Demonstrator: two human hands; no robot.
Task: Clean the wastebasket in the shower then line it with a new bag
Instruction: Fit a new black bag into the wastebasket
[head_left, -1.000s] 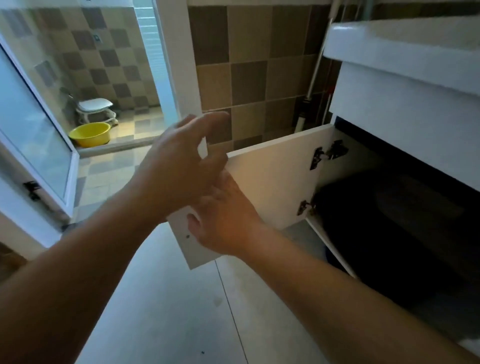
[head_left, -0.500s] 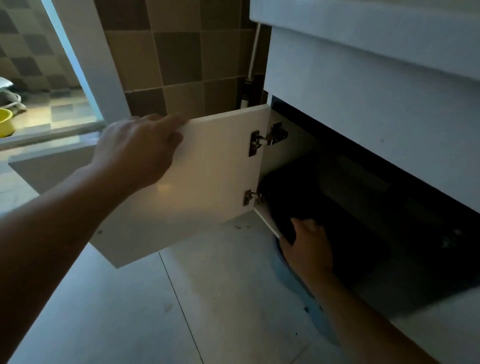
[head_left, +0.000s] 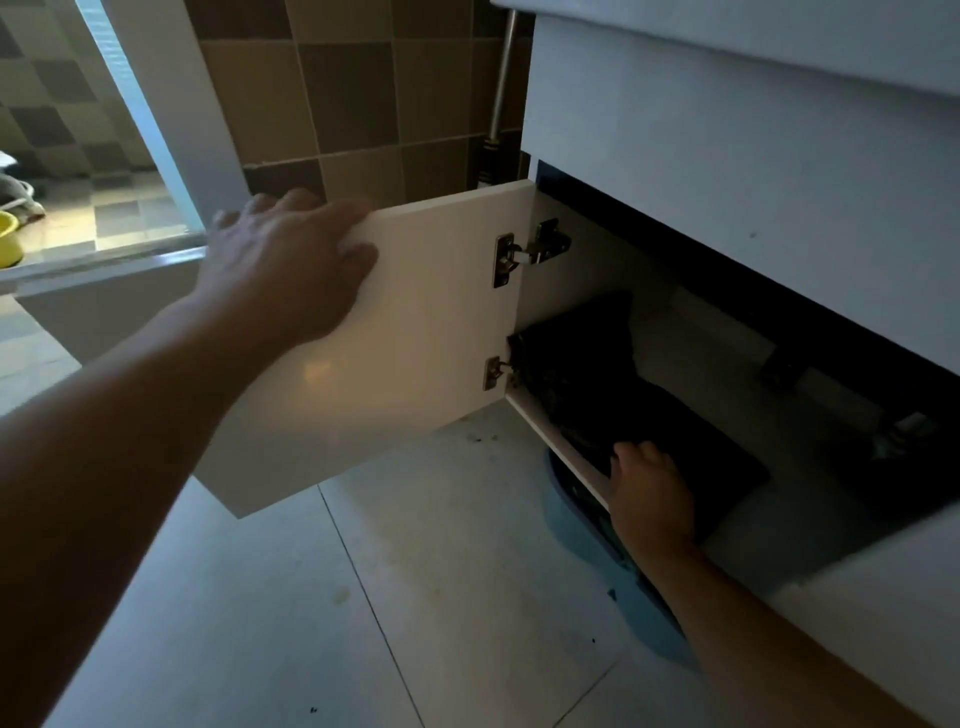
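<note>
Since the earlier frame the view has closed in on the cabinet; the right hand has pushed a little deeper inside, the left has stayed on the door. Far left, a yellow basin (head_left: 8, 236) sits on the shower floor beyond the threshold. Left hand (head_left: 291, 265) grips the top edge of the open cabinet door (head_left: 415, 332), fingers curled over it, thumb hidden. Below the cabinet, on the floor, a blue wastebasket (head_left: 582, 530) shows only in part, behind the right forearm. Right hand (head_left: 649, 493) lies on a dark flat stack (head_left: 670, 415) on the cabinet shelf, probably bags; fingers bent onto it, grip unclear. Judgement: bags are thin, limp, slippery, so pinch one layer at an edge; basket is likely light, stiff plastic, best taken by its rim.
</note>
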